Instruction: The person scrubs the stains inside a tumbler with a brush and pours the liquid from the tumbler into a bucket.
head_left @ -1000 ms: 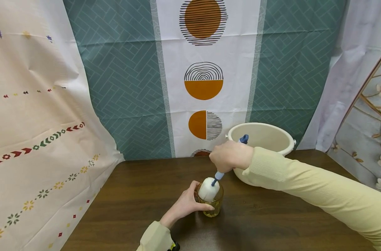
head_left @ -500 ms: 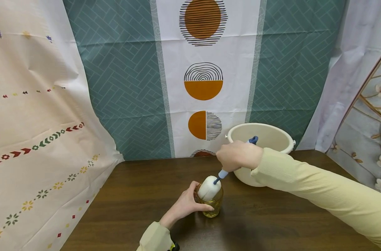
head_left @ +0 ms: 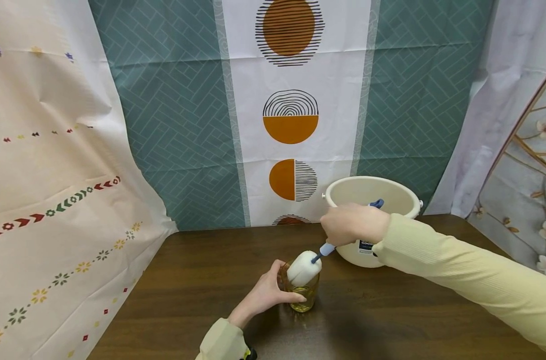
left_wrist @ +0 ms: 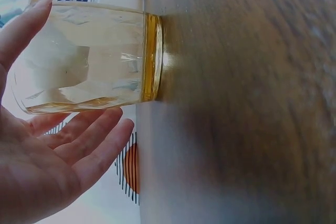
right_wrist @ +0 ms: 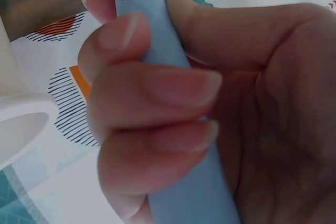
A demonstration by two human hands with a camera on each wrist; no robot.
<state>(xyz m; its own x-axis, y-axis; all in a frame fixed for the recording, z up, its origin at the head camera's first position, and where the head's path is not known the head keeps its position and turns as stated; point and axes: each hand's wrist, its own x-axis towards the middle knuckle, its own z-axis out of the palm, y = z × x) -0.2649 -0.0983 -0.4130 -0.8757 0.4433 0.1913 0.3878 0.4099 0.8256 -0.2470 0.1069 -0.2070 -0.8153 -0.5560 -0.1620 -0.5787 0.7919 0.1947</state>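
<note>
An amber glass (head_left: 303, 297) stands upright on the brown table. My left hand (head_left: 269, 290) holds it from the left, thumb across the near side and fingers round the far side. The left wrist view shows the same glass (left_wrist: 100, 56) between thumb and fingers. My right hand (head_left: 351, 222) grips the light blue handle (head_left: 327, 249) of a sponge bottle brush. Its white sponge head (head_left: 304, 268) leans into the glass mouth, the lower part inside and the top sticking out above the rim. In the right wrist view, fingers wrap round the blue handle (right_wrist: 194, 198).
A cream bucket (head_left: 356, 257) with a dark label stands behind the right hand, partly covered by it. Patterned cloth (head_left: 187, 125) hangs along the back, with more cloth at both sides. The dark wooden table (head_left: 201, 280) runs up to these cloths.
My right hand has moved right, tilting the brush handle further toward the bucket; the sponge head has shifted slightly right and up. My left hand and the glass stay nearly still.
</note>
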